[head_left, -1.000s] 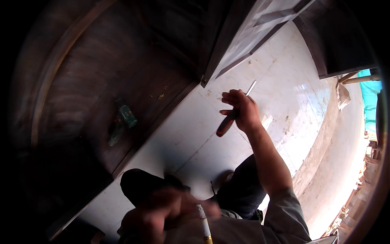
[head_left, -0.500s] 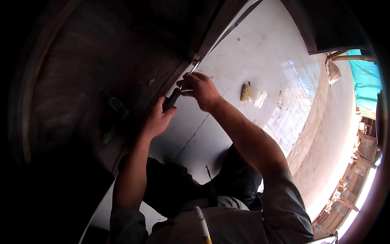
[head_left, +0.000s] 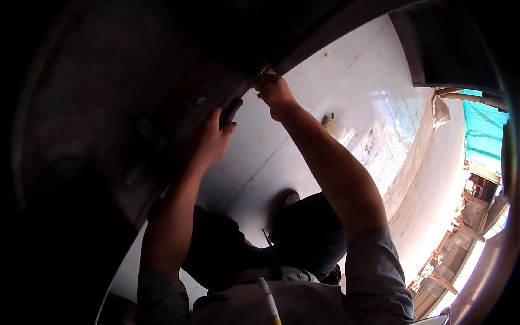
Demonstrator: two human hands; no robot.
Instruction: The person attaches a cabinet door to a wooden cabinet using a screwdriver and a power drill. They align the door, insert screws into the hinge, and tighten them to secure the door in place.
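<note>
My left hand (head_left: 213,135) is closed around the dark handle of a screwdriver (head_left: 232,110), held beside the edge of a dark wooden panel (head_left: 173,92). The screwdriver's shaft does not show. Farther up the same edge, my right hand (head_left: 275,95) has its fingers bent together at a small brass-coloured metal fitting (head_left: 269,70). Whatever lies between those fingertips is hidden in shadow. Several tiny brass-coloured screws (head_left: 200,100) lie on the panel, left of my hands.
On the pale floor (head_left: 303,130) to the right is a clear plastic bag (head_left: 340,131) with yellowish contents. A dim greenish object (head_left: 150,131) lies on the panel at left. My knees (head_left: 309,233) are below. A lit cigarette (head_left: 269,303) juts in at the bottom.
My right hand has moved up along the panel edge to the fitting, away from the screwdriver. The left hand keeps the screwdriver, a little higher. The view has shifted slightly and darkened.
</note>
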